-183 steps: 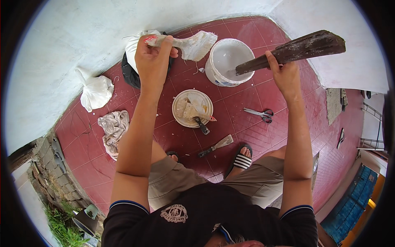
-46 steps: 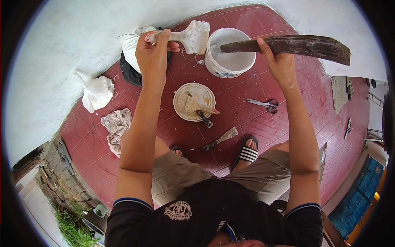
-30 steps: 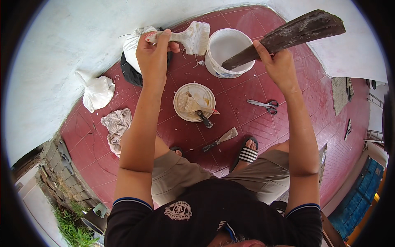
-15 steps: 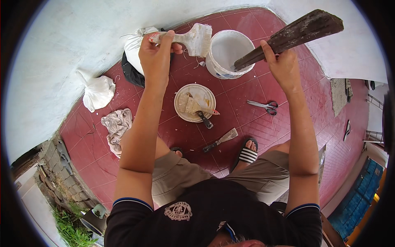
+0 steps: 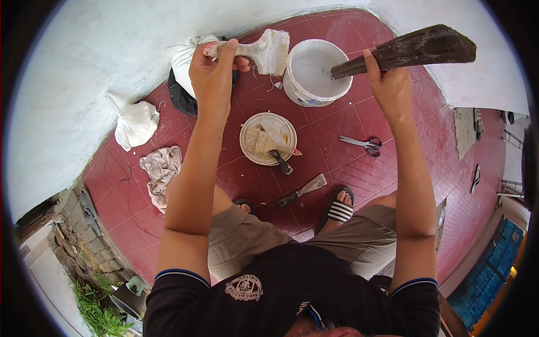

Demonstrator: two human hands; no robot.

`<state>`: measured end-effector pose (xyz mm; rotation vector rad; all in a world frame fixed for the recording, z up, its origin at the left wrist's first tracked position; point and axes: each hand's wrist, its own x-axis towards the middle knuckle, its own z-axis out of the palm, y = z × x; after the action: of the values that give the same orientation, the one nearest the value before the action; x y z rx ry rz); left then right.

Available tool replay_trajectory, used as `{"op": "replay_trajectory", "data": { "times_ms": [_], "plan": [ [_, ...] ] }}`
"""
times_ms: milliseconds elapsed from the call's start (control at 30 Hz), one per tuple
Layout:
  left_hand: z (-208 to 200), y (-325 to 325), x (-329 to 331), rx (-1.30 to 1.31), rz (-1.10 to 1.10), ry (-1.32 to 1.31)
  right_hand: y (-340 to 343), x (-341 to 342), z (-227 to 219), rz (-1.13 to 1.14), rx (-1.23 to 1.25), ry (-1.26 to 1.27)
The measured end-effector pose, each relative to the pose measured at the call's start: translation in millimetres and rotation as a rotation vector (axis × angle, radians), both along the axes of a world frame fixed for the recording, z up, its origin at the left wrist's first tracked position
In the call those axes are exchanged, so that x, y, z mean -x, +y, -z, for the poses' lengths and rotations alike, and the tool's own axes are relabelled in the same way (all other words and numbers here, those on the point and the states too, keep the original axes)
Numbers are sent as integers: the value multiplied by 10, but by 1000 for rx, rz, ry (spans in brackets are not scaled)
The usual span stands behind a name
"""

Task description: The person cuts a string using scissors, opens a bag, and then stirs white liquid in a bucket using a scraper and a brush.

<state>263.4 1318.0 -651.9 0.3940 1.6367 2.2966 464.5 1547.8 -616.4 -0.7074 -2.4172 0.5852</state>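
Observation:
My left hand (image 5: 216, 70) is closed round the handle of a wide paintbrush (image 5: 270, 53), its pale bristles just left of a white bucket (image 5: 318, 73). In my right hand (image 5: 388, 84) is a dark, paint-flecked wooden paddle (image 5: 424, 49). Its broad end points up to the right, while the narrow end reaches over the bucket's rim to the whitish liquid (image 5: 311, 66) inside. Whether the tip is sunk in the liquid is hard to tell. Below the bucket lies a round lid (image 5: 245, 143) bearing a smaller brush (image 5: 261, 140) and a black-handled tool (image 5: 282, 163).
Scissors (image 5: 362, 144) and a scraper (image 5: 303, 190) lie on the red tiles near my sandalled foot (image 5: 339, 208). To the left are a white bag (image 5: 136, 126), a crumpled cloth (image 5: 161, 170) and a larger white sack (image 5: 184, 67) in black plastic. White walls (image 5: 84, 95) stand behind.
The paddle has swung: its broad end is lower and farther right, and its narrow end has shifted right over the bucket. My left hand and the brush have stayed nearly still.

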Motion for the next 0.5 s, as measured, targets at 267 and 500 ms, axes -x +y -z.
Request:
{"op": "replay_trajectory", "data": {
  "times_ms": [267, 500],
  "plan": [
    [-14, 35, -28, 3, -2, -15, -195, 91, 140, -17, 183, 97],
    [4, 11, 4, -11, -7, -17, -61, 46, 64, -11, 5, 52]
  ]
}}
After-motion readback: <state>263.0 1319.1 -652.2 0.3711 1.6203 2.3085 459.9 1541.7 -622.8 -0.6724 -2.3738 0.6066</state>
